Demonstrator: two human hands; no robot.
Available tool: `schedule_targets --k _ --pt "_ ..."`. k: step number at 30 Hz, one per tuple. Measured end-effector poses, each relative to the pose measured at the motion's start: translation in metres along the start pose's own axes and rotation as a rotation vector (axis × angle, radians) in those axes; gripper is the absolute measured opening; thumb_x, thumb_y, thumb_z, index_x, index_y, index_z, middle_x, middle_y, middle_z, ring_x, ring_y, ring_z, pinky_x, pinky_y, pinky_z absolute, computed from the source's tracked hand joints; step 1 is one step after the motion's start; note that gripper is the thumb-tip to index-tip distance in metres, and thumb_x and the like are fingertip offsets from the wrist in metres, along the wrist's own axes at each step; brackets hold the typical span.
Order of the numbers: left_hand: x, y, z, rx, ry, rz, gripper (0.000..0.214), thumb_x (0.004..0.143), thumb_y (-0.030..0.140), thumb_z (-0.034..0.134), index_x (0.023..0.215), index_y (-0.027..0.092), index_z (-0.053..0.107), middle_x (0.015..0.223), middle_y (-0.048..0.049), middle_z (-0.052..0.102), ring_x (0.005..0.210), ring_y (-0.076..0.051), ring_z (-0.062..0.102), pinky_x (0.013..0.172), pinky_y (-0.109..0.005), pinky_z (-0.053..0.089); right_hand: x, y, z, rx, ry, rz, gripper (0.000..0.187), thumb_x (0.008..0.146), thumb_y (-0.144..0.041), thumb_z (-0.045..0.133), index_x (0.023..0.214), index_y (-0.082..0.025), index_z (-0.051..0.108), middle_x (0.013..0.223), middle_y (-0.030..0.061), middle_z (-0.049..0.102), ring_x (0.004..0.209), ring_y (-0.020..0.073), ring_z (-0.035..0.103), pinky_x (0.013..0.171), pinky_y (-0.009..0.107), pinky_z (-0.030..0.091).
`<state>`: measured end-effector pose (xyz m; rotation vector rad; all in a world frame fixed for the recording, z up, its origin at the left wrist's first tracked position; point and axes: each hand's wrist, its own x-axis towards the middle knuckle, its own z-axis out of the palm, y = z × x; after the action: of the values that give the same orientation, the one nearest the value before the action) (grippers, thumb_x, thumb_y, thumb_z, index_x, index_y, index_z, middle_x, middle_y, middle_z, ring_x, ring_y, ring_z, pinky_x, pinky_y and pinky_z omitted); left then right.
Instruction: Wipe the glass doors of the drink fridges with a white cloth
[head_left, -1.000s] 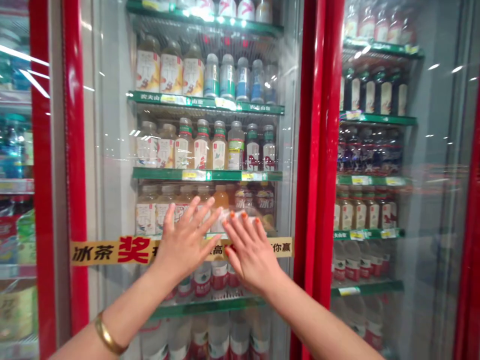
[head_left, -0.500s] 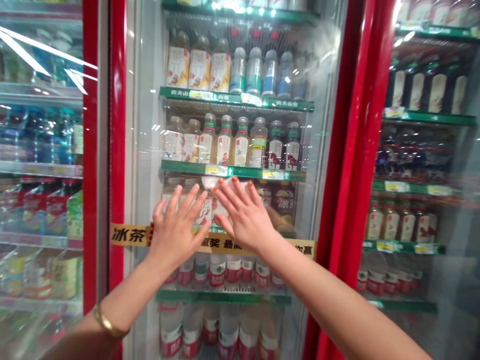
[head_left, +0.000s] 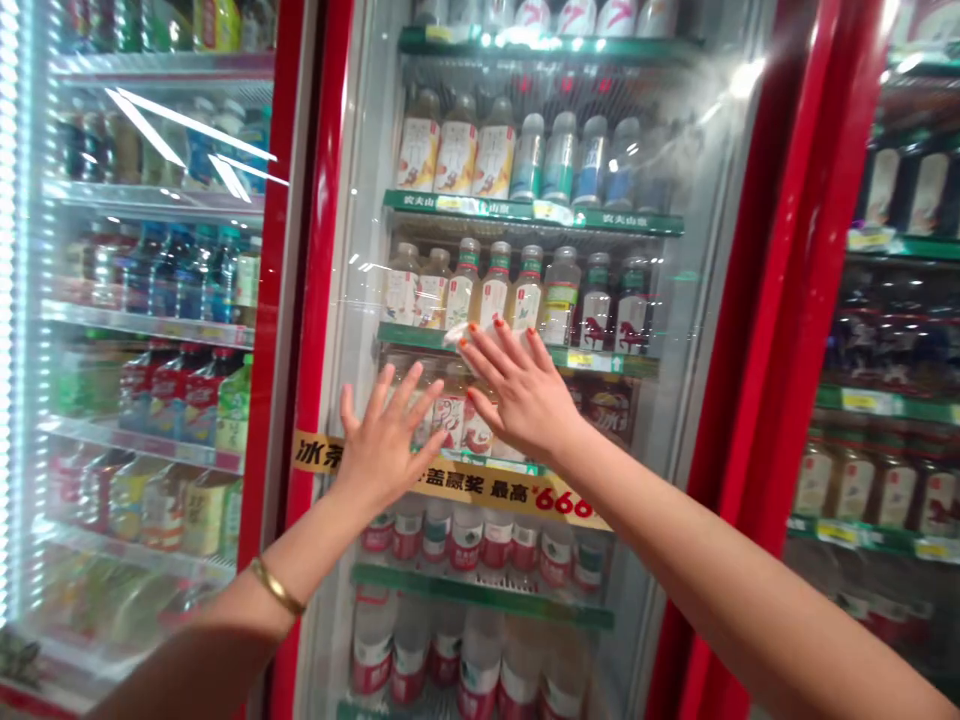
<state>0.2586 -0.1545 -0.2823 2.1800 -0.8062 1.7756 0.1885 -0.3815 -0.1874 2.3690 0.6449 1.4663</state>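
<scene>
My right hand (head_left: 521, 390) lies flat with its fingers stretched out in front of the glass door (head_left: 352, 250) of a drinks fridge. A small white piece (head_left: 455, 334), like tissue or cloth, pokes out by its fingertips; the rest is hidden under the hand. To the left, my left hand (head_left: 386, 440) is spread open against or just before the glass, with nothing visible in it. It partly covers a yellow printed strip (head_left: 450, 480) that runs across the door. A gold bangle (head_left: 276, 587) circles my left wrist.
Behind the glass, several bottles (head_left: 495, 290) stand in rows on green-edged shelves (head_left: 480, 590). Red door frames (head_left: 322, 250) flank this door. More stocked fridges (head_left: 150, 320) stand on both sides. Bright light reflections (head_left: 748, 78) show on the glass.
My view has shifted left, so the fridge sits further right. Against the shelves, my right hand has moved up slightly with the white piece. My left hand stays near the yellow strip.
</scene>
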Motion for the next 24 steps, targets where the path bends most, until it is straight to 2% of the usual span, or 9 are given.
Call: schedule_targets --k 2,3,7,9,11,15,17,22,24 --pt "0.014 -0.004 -0.001 -0.019 0.006 -0.042 0.075 0.108 0.048 0.056 0.175 0.045 0.022 0.183 -0.0036 0.029 0.172 -0.035 0.021 0.136 -0.074 -0.005 0.017 -0.004 0.003 0.015 0.047 0.034 0.067 0.112 -0.048 0.046 0.175 -0.032 0.030 0.184 -0.0047 0.028 0.174 0.0297 0.015 0.141 0.067 0.013" --pt "0.013 -0.003 0.000 -0.030 0.010 -0.065 0.075 0.109 0.047 0.054 0.176 0.042 0.022 0.184 -0.0048 0.028 0.173 -0.035 0.019 0.136 -0.074 -0.003 0.013 -0.012 0.008 0.025 0.046 0.022 0.067 0.112 -0.048 0.046 0.175 -0.032 0.031 0.184 -0.0048 0.029 0.174 0.0293 0.014 0.141 0.066 0.013" --pt "-0.034 0.007 0.010 -0.051 -0.009 -0.117 0.072 0.107 0.045 0.056 0.174 0.032 0.033 0.184 -0.0099 0.026 0.174 -0.036 0.015 0.139 -0.068 0.003 -0.050 -0.047 0.033 0.056 -0.051 -0.199 0.064 0.111 -0.050 0.046 0.172 -0.030 0.040 0.180 -0.0058 0.037 0.171 0.0245 0.025 0.143 0.055 0.018" --pt "-0.054 0.007 0.012 -0.045 -0.028 -0.110 0.069 0.106 0.045 0.058 0.171 0.032 0.039 0.183 -0.0099 0.030 0.173 -0.035 0.020 0.140 -0.066 0.004 -0.063 -0.050 0.037 0.048 -0.083 -0.287 0.062 0.112 -0.050 0.046 0.170 -0.028 0.042 0.179 -0.0054 0.040 0.169 0.0225 0.031 0.142 0.051 0.022" --pt "-0.053 0.004 0.010 -0.034 -0.023 -0.125 0.068 0.107 0.044 0.057 0.172 0.034 0.037 0.181 -0.0086 0.034 0.172 -0.034 0.023 0.140 -0.066 0.003 -0.042 -0.042 0.033 0.022 -0.068 -0.290 0.063 0.113 -0.051 0.044 0.171 -0.028 0.041 0.179 -0.0047 0.040 0.170 0.0232 0.029 0.142 0.052 0.023" --pt "-0.019 -0.007 0.005 -0.027 0.012 -0.240 0.070 0.109 0.041 0.051 0.175 0.038 0.028 0.184 -0.0047 0.026 0.173 -0.033 0.019 0.139 -0.068 0.002 0.036 -0.029 0.019 -0.026 0.002 -0.163 0.069 0.113 -0.056 0.043 0.174 -0.027 0.033 0.183 -0.0018 0.031 0.173 0.0302 0.018 0.142 0.061 0.016" --pt "-0.016 -0.007 0.007 -0.025 0.028 -0.287 0.071 0.109 0.038 0.050 0.175 0.038 0.026 0.185 -0.0043 0.023 0.174 -0.034 0.016 0.139 -0.068 0.003 0.045 -0.035 0.021 -0.029 0.006 -0.133 0.071 0.112 -0.058 0.042 0.175 -0.026 0.031 0.184 -0.0008 0.028 0.174 0.0321 0.015 0.142 0.062 0.014" --pt "-0.065 -0.001 0.017 -0.025 0.073 -0.292 0.072 0.108 0.037 0.054 0.175 0.036 0.028 0.183 -0.0068 0.028 0.173 -0.032 0.020 0.141 -0.060 0.010 -0.029 -0.058 0.042 -0.023 -0.032 -0.210 0.069 0.113 -0.056 0.042 0.175 -0.026 0.032 0.183 -0.0033 0.028 0.173 0.0291 0.017 0.144 0.058 0.012" --pt "-0.075 -0.005 0.015 -0.024 0.073 -0.271 0.068 0.109 0.038 0.054 0.174 0.037 0.032 0.182 -0.0057 0.033 0.172 -0.030 0.024 0.141 -0.057 0.013 -0.044 -0.059 0.044 -0.019 -0.058 -0.229 0.067 0.114 -0.052 0.043 0.175 -0.027 0.032 0.183 -0.0049 0.030 0.173 0.0273 0.017 0.144 0.057 0.012"
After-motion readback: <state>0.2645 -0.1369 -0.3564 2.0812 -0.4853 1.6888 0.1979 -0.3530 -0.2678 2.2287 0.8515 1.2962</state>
